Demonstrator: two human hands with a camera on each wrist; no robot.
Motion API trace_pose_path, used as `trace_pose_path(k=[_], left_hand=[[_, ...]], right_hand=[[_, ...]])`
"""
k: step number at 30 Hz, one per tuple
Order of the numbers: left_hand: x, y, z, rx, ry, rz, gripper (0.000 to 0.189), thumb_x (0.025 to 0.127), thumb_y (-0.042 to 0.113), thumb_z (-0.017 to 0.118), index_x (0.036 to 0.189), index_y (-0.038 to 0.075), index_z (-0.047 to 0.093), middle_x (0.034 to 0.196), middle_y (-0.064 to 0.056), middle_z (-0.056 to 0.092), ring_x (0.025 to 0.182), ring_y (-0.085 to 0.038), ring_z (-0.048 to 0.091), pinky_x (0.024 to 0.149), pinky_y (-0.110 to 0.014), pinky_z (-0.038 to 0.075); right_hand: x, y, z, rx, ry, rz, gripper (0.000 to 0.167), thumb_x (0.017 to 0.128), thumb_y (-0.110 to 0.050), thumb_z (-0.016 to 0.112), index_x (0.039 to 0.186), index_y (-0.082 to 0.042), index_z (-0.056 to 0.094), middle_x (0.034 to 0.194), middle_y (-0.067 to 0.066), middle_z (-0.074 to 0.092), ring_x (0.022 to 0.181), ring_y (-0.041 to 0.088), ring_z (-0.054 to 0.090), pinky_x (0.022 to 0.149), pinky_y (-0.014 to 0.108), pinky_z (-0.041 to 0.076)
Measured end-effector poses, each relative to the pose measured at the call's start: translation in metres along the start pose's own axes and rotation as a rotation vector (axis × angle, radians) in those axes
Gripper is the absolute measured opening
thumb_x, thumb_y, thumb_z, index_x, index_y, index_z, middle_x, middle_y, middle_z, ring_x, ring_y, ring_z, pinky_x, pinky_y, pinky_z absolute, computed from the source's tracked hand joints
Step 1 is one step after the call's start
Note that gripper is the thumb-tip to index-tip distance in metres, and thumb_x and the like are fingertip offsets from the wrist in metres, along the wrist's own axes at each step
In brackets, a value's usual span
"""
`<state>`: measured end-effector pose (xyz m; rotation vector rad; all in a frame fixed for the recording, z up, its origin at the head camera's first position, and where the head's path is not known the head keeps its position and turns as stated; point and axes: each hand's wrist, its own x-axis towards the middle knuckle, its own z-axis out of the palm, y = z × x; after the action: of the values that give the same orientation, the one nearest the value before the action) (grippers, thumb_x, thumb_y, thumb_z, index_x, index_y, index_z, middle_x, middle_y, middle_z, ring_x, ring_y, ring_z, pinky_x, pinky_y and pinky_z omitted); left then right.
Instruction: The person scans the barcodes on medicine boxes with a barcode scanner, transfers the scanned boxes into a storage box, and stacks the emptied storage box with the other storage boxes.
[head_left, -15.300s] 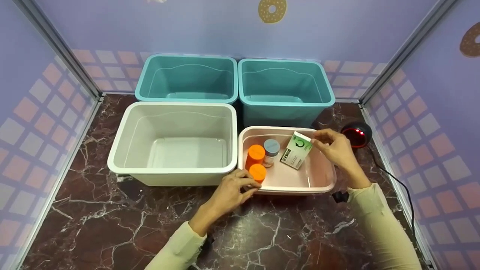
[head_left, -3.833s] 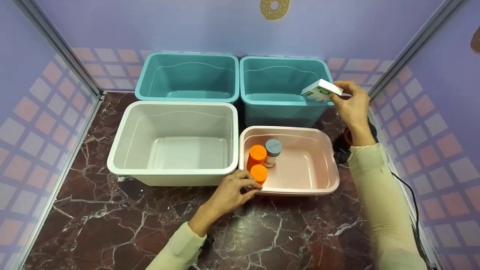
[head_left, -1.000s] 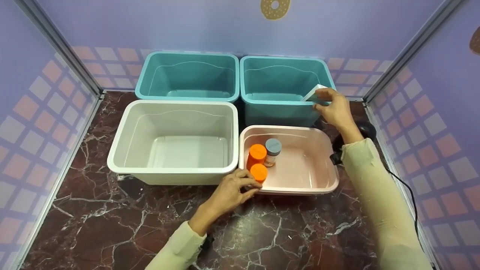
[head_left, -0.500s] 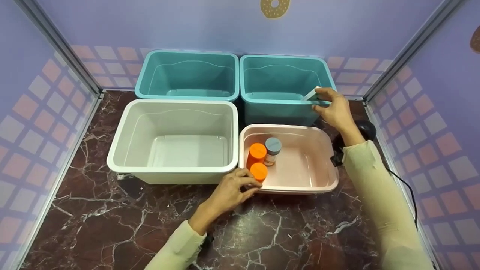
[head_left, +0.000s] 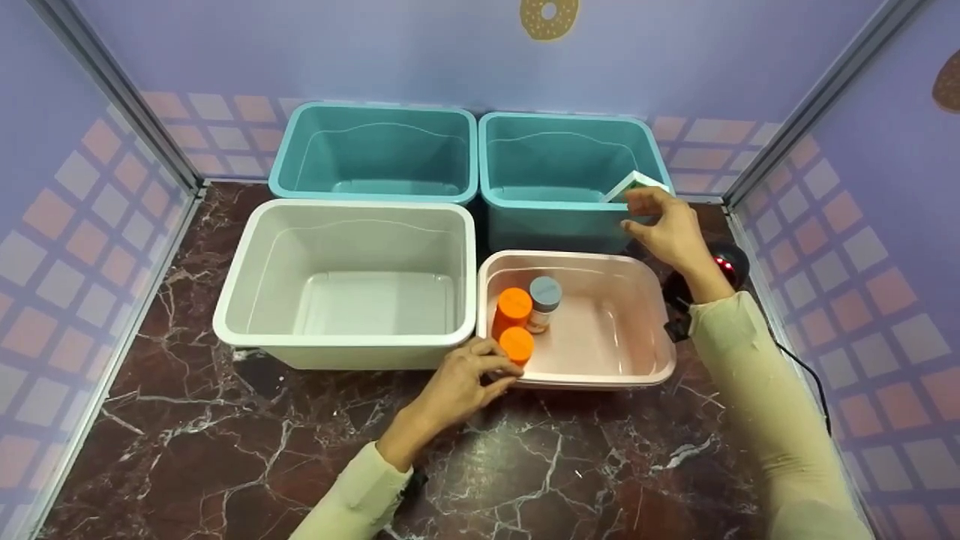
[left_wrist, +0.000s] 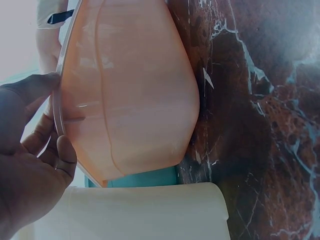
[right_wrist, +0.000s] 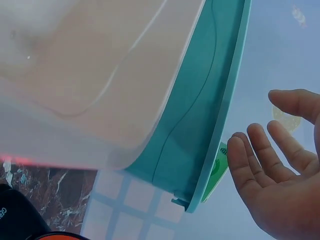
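Carton (head_left: 634, 182) tilted at right teal bin (head_left: 547, 204), near corner, just beyond right hand (head_left: 667, 225), fingers parted; left hand (head_left: 466, 379) pinches pink tub (head_left: 592, 380)

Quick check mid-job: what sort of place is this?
Probably a small booth rather than an ordinary room: printed lilac panels on three sides, metal-looking strips at the corners, and a marble-patterned surface bearing four open bins.

You are facing a dark red-brown table top (head_left: 210, 442) veined in white. Taking your head view as the dial, it is carrying a white bin (head_left: 352, 355) at 9 o'clock, a teal bin (head_left: 390, 154) at 11, a second teal bin (head_left: 555, 229) at 1 and a pink tub (head_left: 589, 345) at 4. A black corded device (head_left: 736, 264) is sitting at 3.
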<state>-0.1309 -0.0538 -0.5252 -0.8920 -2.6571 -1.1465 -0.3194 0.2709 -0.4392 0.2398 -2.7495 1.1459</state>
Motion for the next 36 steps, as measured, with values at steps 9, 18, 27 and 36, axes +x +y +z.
trace_pose_path(k=[9, 18, 27, 36], left_hand=[[-0.001, -0.001, 0.000, -0.004, 0.022, 0.033, 0.011, 0.090, 0.023, 0.075, 0.099, 0.020, 0.080, 0.096, 0.003, 0.067, 0.094, -0.015, 0.061, 0.087, -0.031, 0.053], [-0.001, -0.001, 0.000, 0.011, 0.019, 0.027, 0.012, 0.090, 0.024, 0.075, 0.100, 0.021, 0.080, 0.097, 0.004, 0.067, 0.095, -0.014, 0.060, 0.087, -0.031, 0.053], [-0.001, -0.001, 0.000, 0.008, 0.013, 0.024, 0.012, 0.090, 0.025, 0.075, 0.100, 0.020, 0.079, 0.098, 0.003, 0.067, 0.093, -0.014, 0.060, 0.085, -0.030, 0.052], [0.000, -0.002, 0.001, 0.017, 0.012, 0.023, 0.011, 0.090, 0.024, 0.075, 0.099, 0.020, 0.079, 0.096, 0.004, 0.067, 0.095, -0.015, 0.060, 0.087, -0.031, 0.052]], right_hand=[[0.025, 0.008, -0.005, -0.030, -0.055, 0.066, 0.050, 0.086, -0.011, 0.071, 0.134, -0.008, 0.059, 0.131, 0.019, 0.064, 0.119, 0.034, 0.060, 0.098, 0.041, 0.048], [0.028, 0.009, 0.001, -0.001, -0.077, 0.047, 0.061, 0.084, -0.008, 0.072, 0.142, -0.007, 0.053, 0.147, 0.020, 0.052, 0.135, 0.036, 0.048, 0.115, 0.051, 0.036], [0.028, 0.012, -0.004, -0.023, -0.017, 0.114, 0.052, 0.086, -0.007, 0.067, 0.137, -0.008, 0.057, 0.136, 0.022, 0.058, 0.122, 0.036, 0.054, 0.103, 0.050, 0.043], [0.028, 0.016, -0.004, -0.021, -0.053, 0.104, 0.072, 0.083, -0.007, 0.069, 0.150, -0.013, 0.043, 0.155, 0.020, 0.042, 0.144, 0.038, 0.037, 0.119, 0.057, 0.029]])
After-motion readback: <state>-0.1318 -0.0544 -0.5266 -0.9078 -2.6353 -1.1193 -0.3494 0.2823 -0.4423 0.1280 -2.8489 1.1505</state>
